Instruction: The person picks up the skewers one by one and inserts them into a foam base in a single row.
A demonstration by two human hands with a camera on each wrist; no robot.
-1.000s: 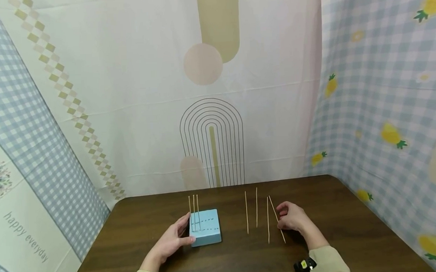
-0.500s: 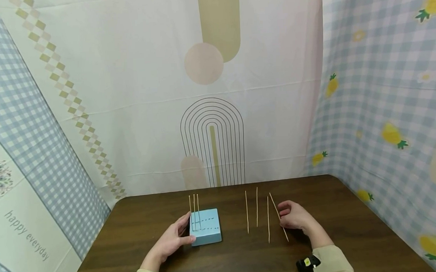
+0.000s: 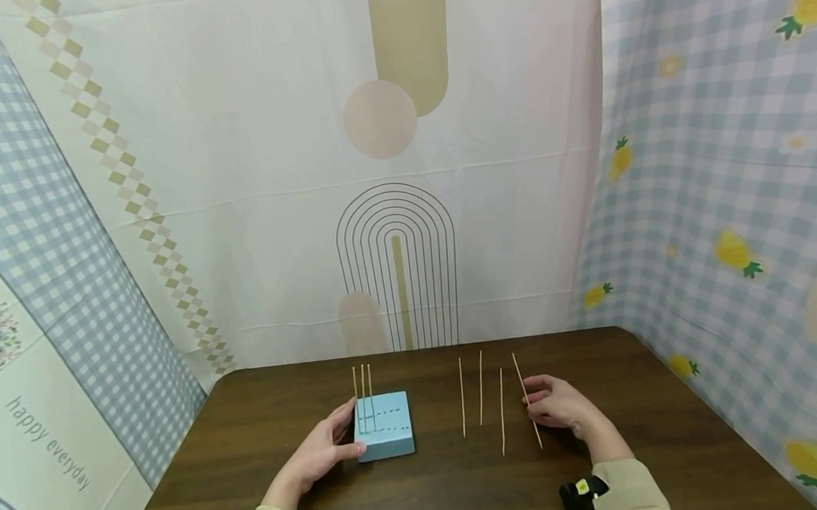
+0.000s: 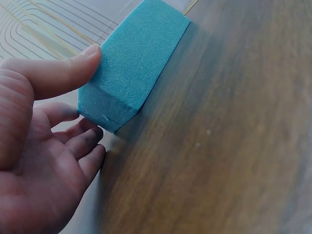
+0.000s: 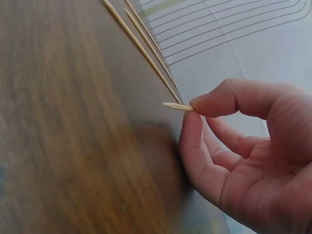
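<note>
A light blue foam block (image 3: 393,444) with rows of dark marks on top lies on the table, left of the middle. Three bamboo skewers (image 3: 363,390) stand upright in its left part. My left hand (image 3: 323,443) grips the block's left side, thumb at the front edge and fingers behind, as the foam block (image 4: 141,53) in the left wrist view confirms. On the right, my right hand (image 3: 559,407) pinches a bamboo skewer (image 3: 519,373) between thumb and index finger. Its pointed end, a skewer tip (image 5: 174,106), sticks out toward the right wrist camera.
Three more skewers (image 3: 502,414) lie roughly parallel on the dark wooden table (image 3: 446,481), between the block and my right hand. A patterned cloth (image 3: 278,253) hangs behind the table's back edge, and a checked cloth (image 3: 691,288) hangs on the right.
My right hand has moved slightly right with the pinched skewer, whose far end has shifted away from the nearest lying skewer. My left hand and the foam block stay in place.
</note>
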